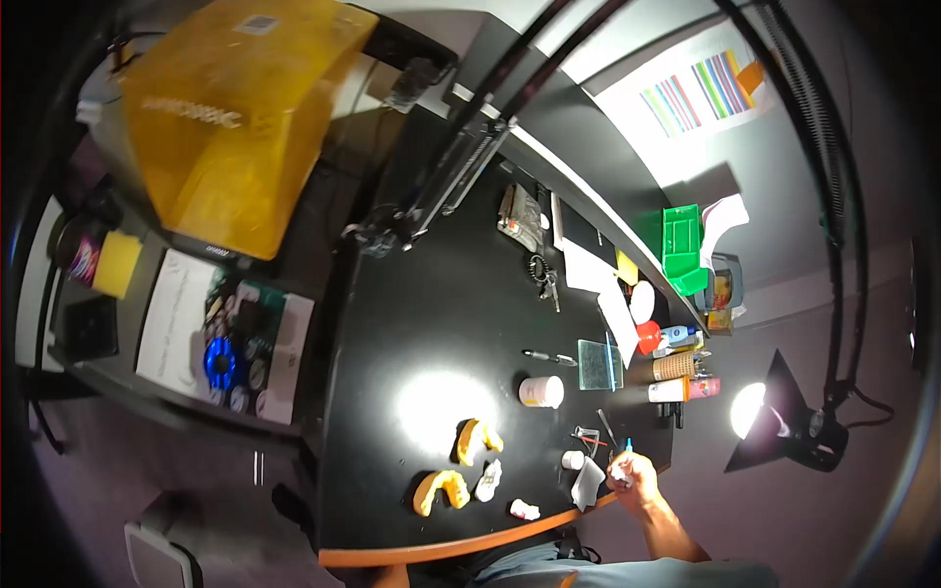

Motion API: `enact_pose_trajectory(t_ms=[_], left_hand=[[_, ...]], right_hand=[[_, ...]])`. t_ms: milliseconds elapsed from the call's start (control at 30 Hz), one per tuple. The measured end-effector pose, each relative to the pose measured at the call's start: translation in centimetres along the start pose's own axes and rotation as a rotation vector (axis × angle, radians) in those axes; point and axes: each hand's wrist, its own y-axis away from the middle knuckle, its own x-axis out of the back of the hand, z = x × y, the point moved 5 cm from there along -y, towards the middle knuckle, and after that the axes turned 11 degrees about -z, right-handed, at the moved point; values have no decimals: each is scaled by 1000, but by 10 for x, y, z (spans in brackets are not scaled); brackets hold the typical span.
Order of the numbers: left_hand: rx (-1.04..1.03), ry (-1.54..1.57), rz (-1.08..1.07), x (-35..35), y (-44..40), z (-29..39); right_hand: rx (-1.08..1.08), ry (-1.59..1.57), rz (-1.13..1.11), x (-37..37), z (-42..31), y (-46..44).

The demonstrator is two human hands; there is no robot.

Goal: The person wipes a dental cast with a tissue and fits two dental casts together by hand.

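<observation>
My right hand [635,477] is at the table's right front, fingers closed around something small and whitish that I cannot make out. A small blue-tipped item [628,445] shows just beyond the fingers. Beside the hand lie a white tissue [587,484], a small white cup [572,460] and a thin metal tool [607,425]. Of my left side only a patch of skin [392,576] shows at the bottom edge; its fingers are hidden. Left of centre sit two yellow dental-arch pieces [441,490], a white arch-shaped piece [489,481] and a pinkish-white piece [525,510].
A white tub [541,392], a pen [549,358] and a glass slab [600,366] stand or lie mid-table. Keys [551,289] are farther back. Bottles and containers [674,367] line the right side. A lamp [799,421] shines from the right; an orange-hooded machine [240,118] stands left.
</observation>
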Motion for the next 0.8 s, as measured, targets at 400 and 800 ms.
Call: enact_pose_trajectory(t_ms=[400,800], left_hand=[[-41,-162,113,46,-45,36],[-174,-271,452,51,-118,41]], right_hand=[[314,70,-69,0,-20,-21],[793,-31,-154,56,51,32]])
